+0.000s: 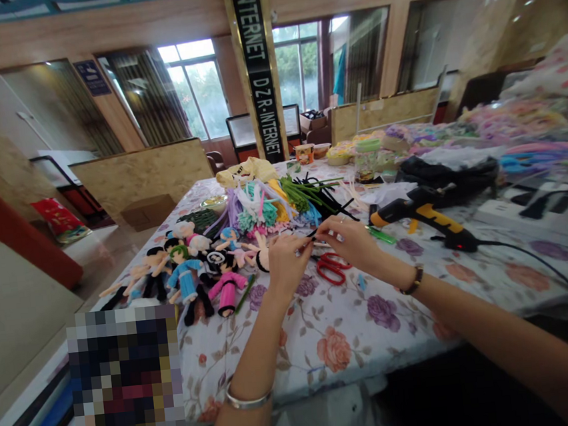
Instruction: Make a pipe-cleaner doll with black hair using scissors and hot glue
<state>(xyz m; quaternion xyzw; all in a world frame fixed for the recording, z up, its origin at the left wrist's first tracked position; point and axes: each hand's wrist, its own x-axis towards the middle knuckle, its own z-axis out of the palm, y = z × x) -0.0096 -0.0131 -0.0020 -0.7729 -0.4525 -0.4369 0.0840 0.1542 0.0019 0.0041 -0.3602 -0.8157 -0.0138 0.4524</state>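
Note:
My left hand (286, 261) and my right hand (351, 239) meet over the floral tablecloth (335, 328), fingers pinched together on a thin black pipe cleaner (312, 234) held between them. Red-handled scissors (331, 267) lie on the cloth just under the hands. A heap of coloured pipe cleaners (273, 204) sits right behind the hands. Several small pipe-cleaner dolls (192, 272) lie in a cluster to the left.
A yellow and black glue gun (422, 216) rests to the right, its cord (545, 268) trailing off the table edge. Black bags, cups and more craft supplies (459, 156) crowd the far right. A blurred patch (127, 382) covers the lower left.

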